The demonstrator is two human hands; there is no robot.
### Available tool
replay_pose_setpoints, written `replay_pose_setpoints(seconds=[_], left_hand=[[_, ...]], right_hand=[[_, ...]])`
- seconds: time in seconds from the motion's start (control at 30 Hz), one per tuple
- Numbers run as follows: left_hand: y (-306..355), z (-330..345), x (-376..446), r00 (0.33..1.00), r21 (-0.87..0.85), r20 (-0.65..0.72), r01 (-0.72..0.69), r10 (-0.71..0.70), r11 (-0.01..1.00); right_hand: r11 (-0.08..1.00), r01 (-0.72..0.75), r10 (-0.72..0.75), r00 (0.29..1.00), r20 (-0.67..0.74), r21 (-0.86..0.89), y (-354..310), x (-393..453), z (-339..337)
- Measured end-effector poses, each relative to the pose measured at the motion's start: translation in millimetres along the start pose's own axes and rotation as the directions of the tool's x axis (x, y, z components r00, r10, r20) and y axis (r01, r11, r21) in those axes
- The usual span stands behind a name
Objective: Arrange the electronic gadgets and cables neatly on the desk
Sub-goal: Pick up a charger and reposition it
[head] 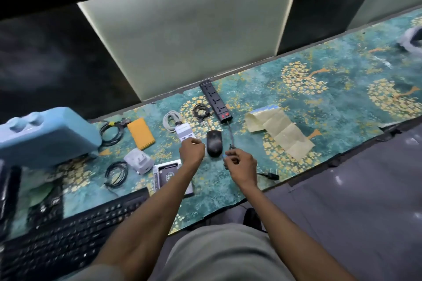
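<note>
1. Grey cord (231, 136) of the black power strip (215, 102) is pinched in the curled fingers of the right hand (241, 163); it runs up to the strip at 12 o'clock.
2. Left hand (191, 150) is curled on the near end of the white USB hub (184, 134); fingertips hidden, so grip detail unclear.
3. Black mouse (214, 143) lies between both hands, touching neither.
4. White coiled cable (171, 119) sits at the hub's 11 o'clock, thin black cable (201, 110) at 1.
5. Orange pouch (141, 133), white adapter (138, 160) and two black cable coils (112, 132) lie at 9; keyboard (68, 230) at 7.
6. Creased paper sheet (279, 129) at 2 o'clock of the right hand.
</note>
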State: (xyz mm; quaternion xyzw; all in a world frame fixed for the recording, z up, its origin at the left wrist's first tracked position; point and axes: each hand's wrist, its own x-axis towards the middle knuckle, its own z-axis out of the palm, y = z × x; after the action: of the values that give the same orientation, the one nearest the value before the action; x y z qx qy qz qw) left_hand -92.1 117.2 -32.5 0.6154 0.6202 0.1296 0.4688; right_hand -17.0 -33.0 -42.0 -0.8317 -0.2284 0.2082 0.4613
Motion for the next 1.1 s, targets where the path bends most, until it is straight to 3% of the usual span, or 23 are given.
replay_pose_setpoints(seconds=[0.3,0.57,0.7,0.77,0.83,0.87,0.9,0.97,1.03,1.1], left_hand=[[-24.7,-57.7,28.9,0.996,0.100,-0.071,0.061,-0.055,0.993],[-6.7,-31.6,58.8,0.975,0.247,0.195,0.052,-0.102,0.968],[-10.7,-15.1,58.2,0.994,0.396,0.100,0.000,-0.043,0.918],[-10.5,-16.1,54.8,0.997,0.390,0.072,-0.027,-0.001,0.921],[-9.9,-21.5,53.8,0.998,0.199,0.046,0.026,-0.036,0.980],[-10.2,-24.9,55.6,0.993,-0.024,0.057,0.107,-0.105,0.994],[-10.7,-30.3,57.6,0.977,-0.278,0.099,0.211,-0.191,0.937],[-19.3,-39.6,63.4,0.928,-0.631,0.238,0.373,-0.288,0.680],[-28.6,-47.5,61.9,0.910,-0.759,0.302,0.409,-0.283,0.506],[-30.5,-51.3,57.1,0.904,-0.792,0.330,0.422,-0.273,0.440]], right_hand=[[0.998,0.062,-0.056,0.983,0.172,-0.029,-42.1,20.4,58.2],[0.998,-0.008,0.013,0.996,0.088,-0.059,-58.9,60.5,59.8],[0.996,-0.022,0.030,0.996,0.087,-0.090,-52.2,62.8,59.0],[0.994,-0.031,0.041,0.994,0.100,-0.104,-45.6,64.0,57.2],[0.995,-0.050,0.058,0.994,0.089,-0.088,-41.0,65.3,56.2],[0.996,-0.063,0.068,0.994,0.080,-0.068,-39.4,66.3,56.4],[0.996,-0.077,0.080,0.994,0.070,-0.047,-38.3,67.2,57.3],[0.995,-0.100,0.102,0.993,0.067,-0.029,-38.2,68.5,61.7],[0.994,-0.113,0.113,0.990,0.082,-0.013,-39.1,68.2,67.8],[0.992,-0.124,0.121,0.986,0.114,0.017,-39.5,66.6,73.2]])
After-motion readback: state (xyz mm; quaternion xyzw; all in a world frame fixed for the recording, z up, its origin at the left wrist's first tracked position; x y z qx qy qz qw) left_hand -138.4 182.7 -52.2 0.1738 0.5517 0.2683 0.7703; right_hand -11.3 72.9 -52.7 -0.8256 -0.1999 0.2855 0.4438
